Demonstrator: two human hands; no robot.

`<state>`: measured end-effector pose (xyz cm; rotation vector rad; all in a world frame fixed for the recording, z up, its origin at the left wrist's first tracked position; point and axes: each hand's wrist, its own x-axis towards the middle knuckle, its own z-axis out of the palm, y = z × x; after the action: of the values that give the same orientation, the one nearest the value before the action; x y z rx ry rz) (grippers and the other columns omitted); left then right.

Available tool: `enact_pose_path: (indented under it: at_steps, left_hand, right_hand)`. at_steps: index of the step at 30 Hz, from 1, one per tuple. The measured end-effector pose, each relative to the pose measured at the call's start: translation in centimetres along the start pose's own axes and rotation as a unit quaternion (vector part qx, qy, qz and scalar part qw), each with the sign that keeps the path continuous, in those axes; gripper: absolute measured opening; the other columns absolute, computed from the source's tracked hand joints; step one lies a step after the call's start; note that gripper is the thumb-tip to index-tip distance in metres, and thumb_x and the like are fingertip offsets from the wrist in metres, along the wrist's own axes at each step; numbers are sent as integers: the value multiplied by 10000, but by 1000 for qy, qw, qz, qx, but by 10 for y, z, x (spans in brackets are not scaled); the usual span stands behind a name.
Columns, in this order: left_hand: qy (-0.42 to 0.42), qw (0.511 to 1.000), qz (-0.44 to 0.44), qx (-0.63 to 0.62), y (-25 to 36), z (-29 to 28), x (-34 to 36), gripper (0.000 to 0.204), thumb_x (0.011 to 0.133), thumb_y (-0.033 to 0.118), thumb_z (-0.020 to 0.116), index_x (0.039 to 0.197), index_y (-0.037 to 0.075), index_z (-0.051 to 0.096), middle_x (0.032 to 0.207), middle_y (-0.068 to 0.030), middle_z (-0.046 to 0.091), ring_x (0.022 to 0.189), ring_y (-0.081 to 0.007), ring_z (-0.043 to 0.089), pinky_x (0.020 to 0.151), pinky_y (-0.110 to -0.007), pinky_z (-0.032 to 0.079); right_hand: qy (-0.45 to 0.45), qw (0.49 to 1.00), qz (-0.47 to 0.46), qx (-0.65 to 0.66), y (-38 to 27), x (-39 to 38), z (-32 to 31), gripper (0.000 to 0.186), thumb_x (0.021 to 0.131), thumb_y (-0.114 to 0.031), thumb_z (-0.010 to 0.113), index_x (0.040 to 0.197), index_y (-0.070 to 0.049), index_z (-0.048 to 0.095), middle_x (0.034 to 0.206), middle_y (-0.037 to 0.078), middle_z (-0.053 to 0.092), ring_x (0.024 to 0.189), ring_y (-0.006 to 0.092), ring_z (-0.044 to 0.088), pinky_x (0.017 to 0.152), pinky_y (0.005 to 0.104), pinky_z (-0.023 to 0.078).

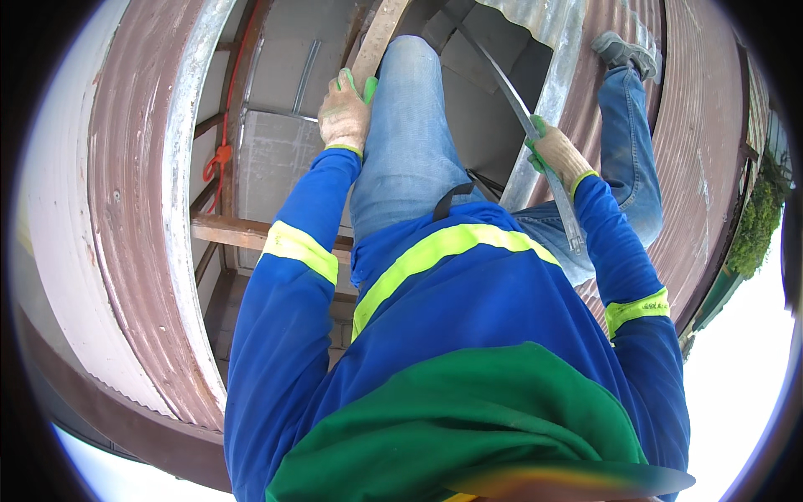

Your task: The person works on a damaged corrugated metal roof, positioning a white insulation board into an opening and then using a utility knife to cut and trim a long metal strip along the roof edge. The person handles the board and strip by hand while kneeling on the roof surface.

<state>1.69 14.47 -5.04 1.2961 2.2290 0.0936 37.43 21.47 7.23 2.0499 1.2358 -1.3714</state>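
Note:
A long, thin grey metal strip (506,88) is held in my right hand (559,152), whose green-and-cream work glove is closed round it. One end of the strip hangs down past my wrist toward my hip; the other reaches up over the dark roof opening. My left hand (345,115), in a matching glove, grips the lower end of a wooden beam (381,38), beside my jeans-clad knee. The left fingertips are partly hidden by the beam and glove. Blue sleeves with yellow bands cover both arms.
Brown corrugated roof sheets (138,192) with bare metal edges flank the opening on both sides. A wooden crosspiece (242,233) spans it, and an orange cord (219,159) hangs at its left. Below lie grey ceiling panels (280,159). My boot (626,54) rests on the right-hand roofing.

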Motion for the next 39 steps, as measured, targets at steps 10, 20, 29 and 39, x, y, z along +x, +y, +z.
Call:
enact_pose_path:
  at_steps: [10,20,29,39]
  left_hand:
    - [16,1000,6,-24,-4,2,0,661,1013,603,510,1429,89,490,1276,-199,629,1114,-417,679,925,-541,560]
    - [42,999,20,-22,-8,10,-2,643,1011,611,505,1384,87,528,1257,-201,639,1094,-421,686,919,-537,563]
    - [28,999,18,-18,-5,6,0,665,1010,608,507,1420,83,500,1299,-200,625,1097,-424,684,914,-544,562]
    - [21,1000,12,-10,-3,3,-1,688,1018,608,499,1449,73,485,1315,-199,612,1109,-413,680,918,-529,564]
  right_hand:
    - [-68,994,10,79,-9,-71,-18,363,992,-62,597,1350,-11,561,858,44,668,579,96,598,473,247,472]
    - [-137,952,-39,272,28,-5,20,104,981,-39,635,1057,7,582,804,93,648,576,156,621,467,291,502]
    - [-138,966,-215,-33,47,-17,9,120,970,-32,591,902,44,654,810,107,689,604,165,647,542,273,511]
    - [-76,922,-32,379,-13,16,11,627,963,-10,623,1537,-41,371,991,122,666,661,160,637,551,263,559]
